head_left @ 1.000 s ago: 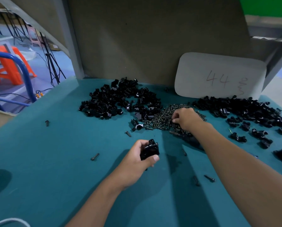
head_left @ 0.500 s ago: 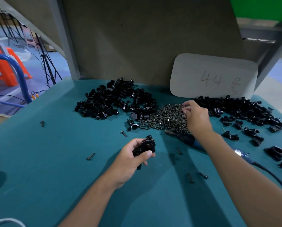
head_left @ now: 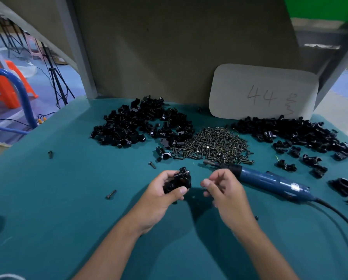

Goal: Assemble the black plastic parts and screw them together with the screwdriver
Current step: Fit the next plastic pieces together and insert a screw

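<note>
Low in the middle of the frame we see the left hand (head_left: pixel 161 194) curled around a joined black plastic part (head_left: pixel 178 181), thumb pressed across its front. The right hand (head_left: pixel 222 190) sits just beside it with fingertips drawn together; it looks to pinch a screw, but blur keeps us from telling for sure.

We judge the main risk to be a small, smooth screw slipping before it finds its hole, joining the stray screws (head_left: pixel 111 194) on the counter (head_left: pixel 48 199). The two halves could also shift if the left grip loosens.

The parts are glossy, angular, hard plastic; the screw pile (head_left: pixel 213 145) at centre is dull dark metal. The screwdriver (head_left: pixel 268 180), a blue cylinder with a cord, lies at right centre on the teal counter.
</note>
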Demonstrator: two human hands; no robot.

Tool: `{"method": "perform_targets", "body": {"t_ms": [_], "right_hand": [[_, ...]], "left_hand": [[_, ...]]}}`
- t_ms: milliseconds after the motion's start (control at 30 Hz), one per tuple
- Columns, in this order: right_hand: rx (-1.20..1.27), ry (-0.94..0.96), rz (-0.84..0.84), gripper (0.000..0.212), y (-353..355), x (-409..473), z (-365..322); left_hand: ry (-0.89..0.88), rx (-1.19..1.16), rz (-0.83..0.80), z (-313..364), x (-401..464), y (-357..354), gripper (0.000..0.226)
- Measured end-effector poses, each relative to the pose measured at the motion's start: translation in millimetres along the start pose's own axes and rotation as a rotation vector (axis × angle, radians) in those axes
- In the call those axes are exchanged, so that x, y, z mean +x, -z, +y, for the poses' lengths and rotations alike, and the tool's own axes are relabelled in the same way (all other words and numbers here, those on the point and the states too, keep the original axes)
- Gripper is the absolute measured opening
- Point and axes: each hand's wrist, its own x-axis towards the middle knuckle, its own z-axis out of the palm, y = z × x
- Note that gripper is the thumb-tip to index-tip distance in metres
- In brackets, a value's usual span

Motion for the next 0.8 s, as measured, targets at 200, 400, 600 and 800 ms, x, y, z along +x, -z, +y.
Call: {"method": "perform_targets", "body": {"t_ms": [200, 400, 600, 800], "right_hand": [[0.439, -0.283, -0.092, 0.017, -2.5, -0.1, 8.1], [0.322, -0.084, -0.092, 0.018, 2.0, -0.9, 11.6], [0.018, 0.126, -0.01, 0.026, -2.7, -4.4, 9.8], [-0.156, 0.27, 0.024, 0.019, -7.0, -10.7, 8.2]], "left_hand": [[-0.009, 0.051, -0.006, -1.4, 0.6, 0.3, 0.032], [-0.006, 0.053, -0.004, -1.1, 1.3, -0.5, 0.032], [-0.018, 0.104, -0.035, 0.9, -0.8, -1.9, 0.032], [-0.023, 0.084, -0.073, 2.1, -2.2, -0.7, 0.03]]}}
